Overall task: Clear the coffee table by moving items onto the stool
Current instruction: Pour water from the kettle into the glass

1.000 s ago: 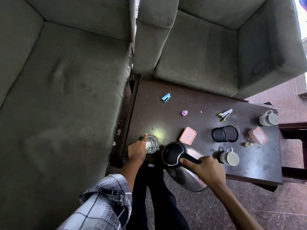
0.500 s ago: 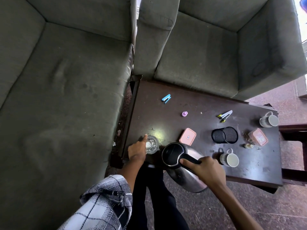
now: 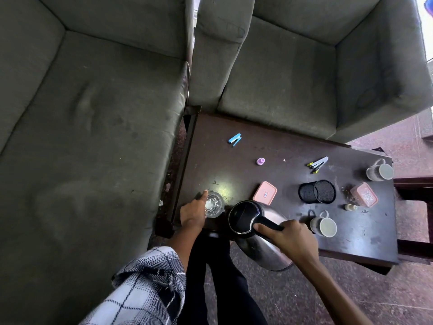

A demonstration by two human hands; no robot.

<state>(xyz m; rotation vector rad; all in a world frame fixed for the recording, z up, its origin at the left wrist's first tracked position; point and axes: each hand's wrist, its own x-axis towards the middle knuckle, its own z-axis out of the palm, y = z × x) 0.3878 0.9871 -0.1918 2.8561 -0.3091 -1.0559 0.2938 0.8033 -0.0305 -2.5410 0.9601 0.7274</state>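
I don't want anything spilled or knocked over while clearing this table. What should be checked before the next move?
1. Right hand grip on the kettle: ok, fingers curled round its black handle.
2. Left hand hold on the glass: cannot tell; the index finger lies along its side, the rest is hidden.
3. Glass empty: cannot tell.
4. Room beside the right hand: not ok, a mug stands close to the knuckles.
5. Stool within reach: cannot tell; no stool is plainly in view.
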